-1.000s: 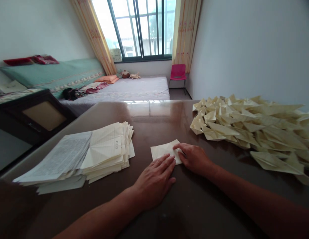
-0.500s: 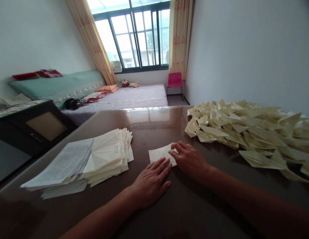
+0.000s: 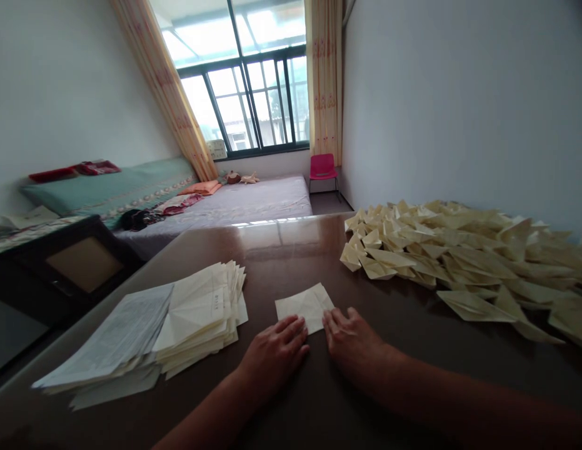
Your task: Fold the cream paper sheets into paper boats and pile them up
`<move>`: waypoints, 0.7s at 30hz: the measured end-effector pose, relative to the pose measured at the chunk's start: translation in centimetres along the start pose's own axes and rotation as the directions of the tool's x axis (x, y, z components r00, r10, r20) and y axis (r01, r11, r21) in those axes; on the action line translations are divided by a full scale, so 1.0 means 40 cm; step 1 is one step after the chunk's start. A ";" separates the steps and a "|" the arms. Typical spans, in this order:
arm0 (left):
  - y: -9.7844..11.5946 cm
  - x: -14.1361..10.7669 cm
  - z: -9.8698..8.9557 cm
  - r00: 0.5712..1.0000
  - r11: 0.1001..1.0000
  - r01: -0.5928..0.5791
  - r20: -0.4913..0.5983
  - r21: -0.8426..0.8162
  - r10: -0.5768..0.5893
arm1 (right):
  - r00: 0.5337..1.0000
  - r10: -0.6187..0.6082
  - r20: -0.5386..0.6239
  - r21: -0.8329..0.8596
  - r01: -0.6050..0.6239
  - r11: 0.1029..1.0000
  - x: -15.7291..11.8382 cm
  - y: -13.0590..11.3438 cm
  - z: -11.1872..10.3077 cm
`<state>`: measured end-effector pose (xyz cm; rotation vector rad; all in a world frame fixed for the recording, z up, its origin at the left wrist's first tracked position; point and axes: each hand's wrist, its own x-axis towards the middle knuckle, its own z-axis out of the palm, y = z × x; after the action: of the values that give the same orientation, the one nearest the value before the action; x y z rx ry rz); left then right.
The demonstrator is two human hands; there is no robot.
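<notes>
Head view: left hand (image 3: 272,351) flattened, right hand (image 3: 352,344) curled (pinching unclear), both touching folded paper (image 3: 302,305) short of the table (image 3: 291,259)'s far edge.

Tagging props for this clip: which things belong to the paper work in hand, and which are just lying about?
Likely in the job:
folded paper, touched by left hand and right hand
stacked paper sheets
pile of folded paper shapes
brown table

Likely just around:
pink chair
bed
dark cabinet

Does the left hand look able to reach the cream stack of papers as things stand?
Probably yes: nothing visible stands between the left hand and the cream stack, though that hand touches the creased paper.
</notes>
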<state>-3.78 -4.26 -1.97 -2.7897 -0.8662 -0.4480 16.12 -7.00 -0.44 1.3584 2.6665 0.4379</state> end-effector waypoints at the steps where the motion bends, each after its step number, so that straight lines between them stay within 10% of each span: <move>1: -0.003 -0.002 0.003 1.000 1.000 -0.003 -0.018 0.013 0.003 | 1.000 0.009 0.008 -0.017 -0.009 1.000 -0.002 -0.002 -0.003; 12: -0.031 -0.018 0.018 0.999 0.994 -0.024 -0.025 0.110 0.027 | 0.987 0.044 0.155 0.027 -0.049 0.998 -0.006 0.006 -0.060; 21: -0.025 -0.009 0.001 0.999 0.989 -0.028 -0.016 0.143 0.031 | 0.999 0.047 -0.026 0.144 -0.043 0.989 0.025 0.046 -0.048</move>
<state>-4.63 -3.63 -2.05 -2.6602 -0.8184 -0.3901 16.51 -5.54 1.98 1.4641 2.7427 0.2772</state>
